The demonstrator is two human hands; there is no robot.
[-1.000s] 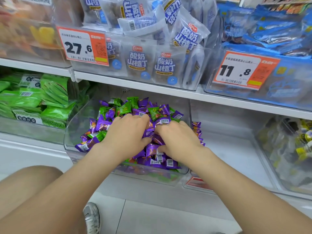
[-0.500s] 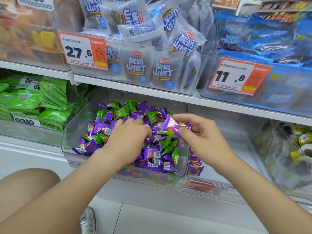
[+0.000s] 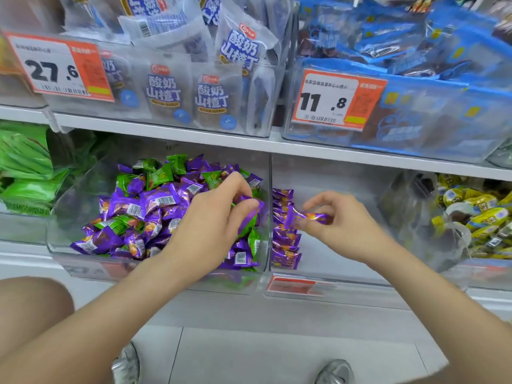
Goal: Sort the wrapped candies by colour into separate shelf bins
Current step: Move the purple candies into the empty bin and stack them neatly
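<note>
A clear bin (image 3: 59, 217) on the lower shelf holds a mixed heap of purple and green wrapped candies (image 3: 149, 206). My left hand (image 3: 210, 217) is over the heap's right side and pinches a purple candy (image 3: 253, 206) between thumb and fingers. To its right stands a second clear bin (image 3: 346, 278) with a neat stack of purple candies (image 3: 284, 239) along its left wall. My right hand (image 3: 340, 220) hovers inside this bin and pinches another purple candy (image 3: 307, 217) just above the stack.
Green packs (image 3: 25, 173) fill the bin on the left, yellow candies (image 3: 476, 214) the bin on the right. The upper shelf carries white bags (image 3: 166, 92) and blue bags (image 3: 415, 59) behind price tags. My knee and shoes show over the tiled floor below.
My right hand has lifted a purple candy from the mixed heap and carried it right into the neighbouring bin. My left hand has shifted right and picked up a purple candy.
</note>
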